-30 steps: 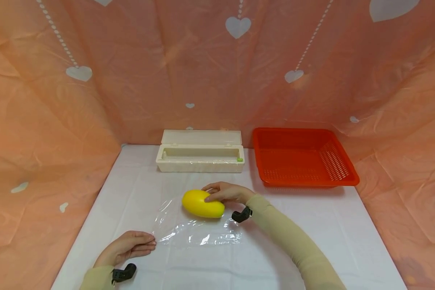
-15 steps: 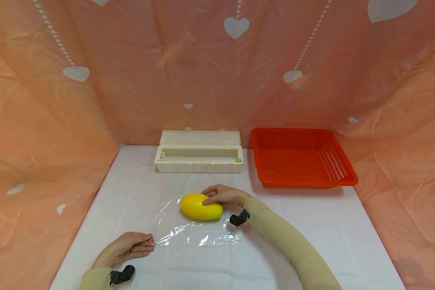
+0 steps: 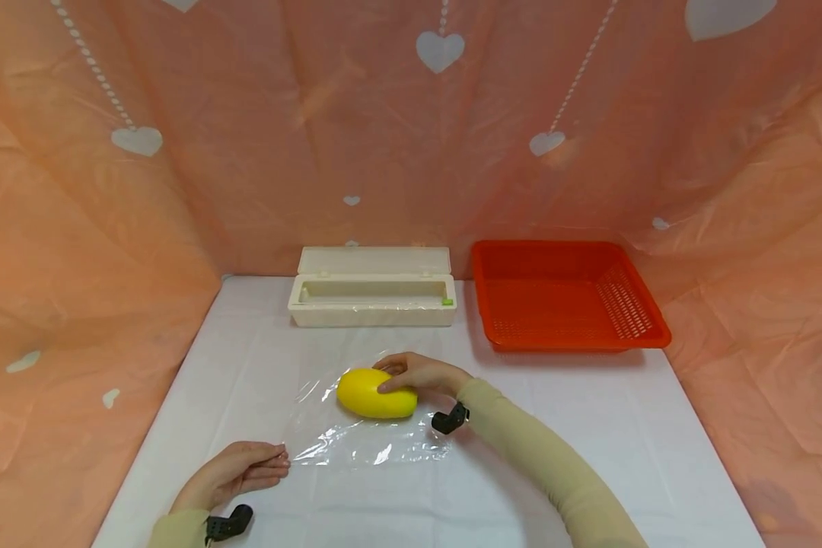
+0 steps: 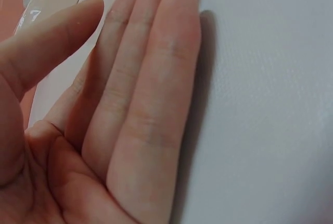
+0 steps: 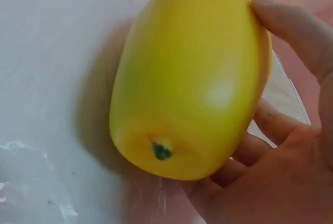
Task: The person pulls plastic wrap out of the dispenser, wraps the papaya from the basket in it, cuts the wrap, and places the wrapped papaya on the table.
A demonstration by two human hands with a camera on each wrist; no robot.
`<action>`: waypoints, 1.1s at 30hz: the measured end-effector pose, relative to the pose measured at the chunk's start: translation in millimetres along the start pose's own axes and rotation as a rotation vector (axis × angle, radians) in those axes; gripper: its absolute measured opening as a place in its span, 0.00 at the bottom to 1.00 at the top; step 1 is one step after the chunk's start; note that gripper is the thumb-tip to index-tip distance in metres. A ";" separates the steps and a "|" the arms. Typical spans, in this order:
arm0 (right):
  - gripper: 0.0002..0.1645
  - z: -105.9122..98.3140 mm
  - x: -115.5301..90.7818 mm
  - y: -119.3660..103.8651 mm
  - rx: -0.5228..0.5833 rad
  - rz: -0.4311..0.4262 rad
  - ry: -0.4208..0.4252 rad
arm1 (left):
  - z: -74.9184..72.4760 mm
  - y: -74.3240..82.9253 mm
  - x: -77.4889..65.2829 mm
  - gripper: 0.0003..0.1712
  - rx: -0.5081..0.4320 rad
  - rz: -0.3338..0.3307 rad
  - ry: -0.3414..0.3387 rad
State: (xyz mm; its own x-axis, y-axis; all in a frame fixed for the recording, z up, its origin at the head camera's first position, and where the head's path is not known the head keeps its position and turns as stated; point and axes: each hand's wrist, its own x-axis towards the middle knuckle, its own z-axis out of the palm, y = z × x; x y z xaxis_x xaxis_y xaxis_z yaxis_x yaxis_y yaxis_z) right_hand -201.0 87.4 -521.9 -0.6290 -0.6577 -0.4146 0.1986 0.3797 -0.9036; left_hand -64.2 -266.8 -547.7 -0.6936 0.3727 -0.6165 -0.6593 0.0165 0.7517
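Note:
A yellow oblong fruit [image 3: 366,393] with a small dark green stem [image 5: 161,151] lies over a sheet of clear plastic film [image 3: 345,449] spread on the table. My right hand [image 3: 421,373] grips it from its far right side, thumb on top and the other fingers curled behind. Whether the fruit's underside touches the film cannot be made out. At the film's near left corner, my left hand [image 3: 236,470] rests on its edge with fingers fairly straight. Its fingertips reach the film's corner; the left wrist view shows no clear pinch on it.
A cream film dispenser box [image 3: 371,315] stands behind the fruit with its lid [image 3: 373,261] up; film seems to come over its front edge. To its right sits a red basket [image 3: 575,339] with slotted sides. A white cloth [image 3: 555,426] covers the table.
My right hand has brought the fruit slightly down and toward me over the film. The left hand stays at the film's corner, and the whole view shifts a little.

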 end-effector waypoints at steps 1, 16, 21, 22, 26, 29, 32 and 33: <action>0.28 0.7 -0.6 -0.2 0.001 0.000 -0.002 | -0.2 -0.3 -0.9 0.14 0.001 0.000 0.001; 0.31 1.7 -2.0 5.4 0.069 -0.063 -0.016 | 2.3 -3.5 -7.6 0.16 0.019 0.045 -0.049; 0.31 -0.5 -4.3 6.8 0.071 -0.065 -0.008 | 4.6 -1.7 -6.6 0.16 -0.008 0.044 -0.048; 0.31 -0.7 -5.0 6.3 0.070 -0.065 -0.007 | 5.0 -1.4 -6.2 0.15 -0.016 0.045 -0.047; 0.31 -1.4 -5.8 5.9 0.080 -0.078 -0.007 | 5.4 -1.2 -6.6 0.13 -0.051 0.046 -0.051; 0.31 -1.8 -6.0 5.7 0.081 -0.086 -0.009 | 4.9 -1.4 -7.9 0.13 -0.063 0.049 -0.056; 0.32 -3.7 -5.9 5.4 0.085 -0.089 -0.007 | 5.4 0.8 -9.5 0.12 -0.062 0.052 -0.047; 0.32 -4.7 -5.7 5.3 0.091 -0.091 -0.008 | 5.5 1.8 -9.8 0.12 -0.061 0.050 -0.042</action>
State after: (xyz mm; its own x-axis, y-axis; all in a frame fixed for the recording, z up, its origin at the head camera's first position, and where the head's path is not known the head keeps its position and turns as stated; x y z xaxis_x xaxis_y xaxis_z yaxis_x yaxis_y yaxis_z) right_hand -199.8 96.2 -523.8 -0.6420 -0.6918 -0.3306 0.2081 0.2577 -0.9435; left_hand -57.1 -265.3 -539.0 -0.7144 0.4102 -0.5669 -0.6413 -0.0596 0.7650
